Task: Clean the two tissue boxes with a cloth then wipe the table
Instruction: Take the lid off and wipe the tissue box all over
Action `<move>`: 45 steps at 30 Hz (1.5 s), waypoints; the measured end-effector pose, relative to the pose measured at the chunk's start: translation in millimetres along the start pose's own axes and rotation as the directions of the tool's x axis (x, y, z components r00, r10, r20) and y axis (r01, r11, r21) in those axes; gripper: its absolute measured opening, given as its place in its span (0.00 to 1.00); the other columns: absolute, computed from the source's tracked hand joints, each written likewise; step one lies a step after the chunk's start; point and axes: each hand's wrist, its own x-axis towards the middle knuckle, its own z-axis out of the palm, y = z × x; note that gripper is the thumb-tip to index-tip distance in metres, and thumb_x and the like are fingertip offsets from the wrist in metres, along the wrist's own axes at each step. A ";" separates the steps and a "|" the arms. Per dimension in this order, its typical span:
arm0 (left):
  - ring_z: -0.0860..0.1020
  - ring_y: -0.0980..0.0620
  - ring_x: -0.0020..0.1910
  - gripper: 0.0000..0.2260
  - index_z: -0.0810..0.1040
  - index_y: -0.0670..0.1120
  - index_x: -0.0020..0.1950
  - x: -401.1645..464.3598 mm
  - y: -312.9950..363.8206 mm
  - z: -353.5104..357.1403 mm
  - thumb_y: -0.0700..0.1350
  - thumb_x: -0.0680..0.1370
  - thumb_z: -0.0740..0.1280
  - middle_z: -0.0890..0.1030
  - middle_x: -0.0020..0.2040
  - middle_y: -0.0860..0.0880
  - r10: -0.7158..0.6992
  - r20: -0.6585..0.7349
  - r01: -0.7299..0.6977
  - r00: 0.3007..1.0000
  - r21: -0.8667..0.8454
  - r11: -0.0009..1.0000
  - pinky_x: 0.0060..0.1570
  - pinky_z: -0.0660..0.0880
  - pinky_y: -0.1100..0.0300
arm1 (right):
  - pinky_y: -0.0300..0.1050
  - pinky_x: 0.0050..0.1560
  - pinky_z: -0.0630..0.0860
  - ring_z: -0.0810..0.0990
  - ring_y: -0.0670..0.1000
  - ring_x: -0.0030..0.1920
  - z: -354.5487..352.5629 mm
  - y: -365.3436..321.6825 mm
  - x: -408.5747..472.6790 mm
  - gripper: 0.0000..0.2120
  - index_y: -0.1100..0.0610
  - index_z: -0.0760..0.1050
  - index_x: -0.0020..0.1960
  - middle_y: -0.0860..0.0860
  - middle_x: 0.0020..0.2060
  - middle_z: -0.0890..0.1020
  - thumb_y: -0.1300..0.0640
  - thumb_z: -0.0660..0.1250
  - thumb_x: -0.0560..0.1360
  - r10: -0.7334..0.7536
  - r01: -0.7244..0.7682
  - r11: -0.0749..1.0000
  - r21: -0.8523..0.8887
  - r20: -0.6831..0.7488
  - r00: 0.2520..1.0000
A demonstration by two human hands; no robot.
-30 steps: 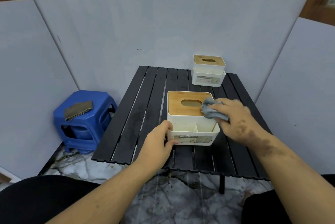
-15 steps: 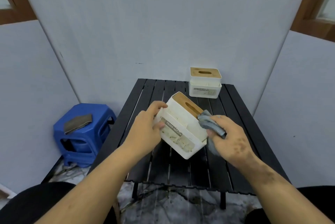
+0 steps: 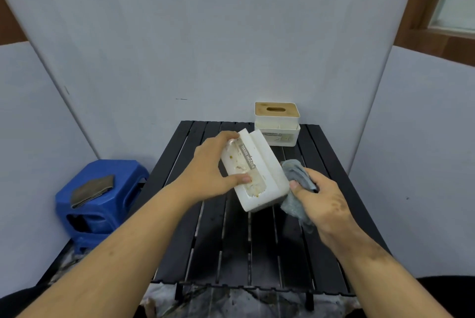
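While we hold the near box (image 3: 253, 173) tilted above the table (image 3: 231, 240), our left hand (image 3: 208, 173) grips its stained label face, thumb below and fingers over the top edge. We judge it light, rigid and smooth, so opposite edges give the surest hold. Our right hand (image 3: 321, 204) is curled round the soft cloth (image 3: 295, 189), which touches the box's right end. Farther right at the back, the second box (image 3: 277, 124) stands on dark, smeared slats. Grey panels enclose us; a stool (image 3: 102, 202) stands at left.

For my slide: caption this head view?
Left hand tilts a stained tissue box above the table; right hand holds a grey cloth.
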 end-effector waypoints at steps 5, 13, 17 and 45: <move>0.72 0.53 0.64 0.36 0.68 0.59 0.72 29.4 8.8 4.6 0.58 0.68 0.79 0.76 0.63 0.59 0.026 0.057 -0.026 0.998 -0.001 1.000 0.66 0.72 0.47 | 0.52 0.52 0.83 0.86 0.54 0.49 -4.1 5.1 14.4 0.11 0.48 0.82 0.51 0.52 0.45 0.87 0.63 0.67 0.79 0.099 -0.095 0.987 0.133 -0.019 0.995; 0.79 0.58 0.58 0.29 0.70 0.54 0.67 44.0 11.2 -13.7 0.48 0.72 0.82 0.79 0.61 0.58 0.019 0.230 -0.021 0.973 0.006 1.000 0.58 0.77 0.60 | 0.46 0.28 0.77 0.81 0.61 0.32 -0.5 3.7 5.0 0.07 0.61 0.80 0.56 0.67 0.44 0.83 0.65 0.65 0.80 0.210 -0.221 0.908 0.357 0.069 0.975; 0.82 0.55 0.55 0.27 0.72 0.52 0.63 51.5 14.8 -22.6 0.47 0.71 0.82 0.81 0.58 0.56 -0.006 0.299 -0.003 0.954 0.030 1.000 0.55 0.80 0.57 | 0.55 0.33 0.76 0.80 0.64 0.32 -0.6 -0.7 1.5 0.07 0.61 0.80 0.55 0.70 0.42 0.83 0.65 0.65 0.80 0.193 -0.215 0.899 0.382 0.096 0.977; 0.68 0.57 0.77 0.32 0.70 0.65 0.72 -71.6 -44.0 22.9 0.56 0.71 0.78 0.70 0.77 0.61 0.040 -0.091 -0.061 0.995 -0.246 0.967 0.75 0.67 0.51 | 0.54 0.40 0.77 0.83 0.63 0.41 3.5 -4.2 -15.2 0.09 0.61 0.81 0.57 0.66 0.48 0.84 0.64 0.64 0.80 0.246 -0.344 0.876 0.339 0.299 0.922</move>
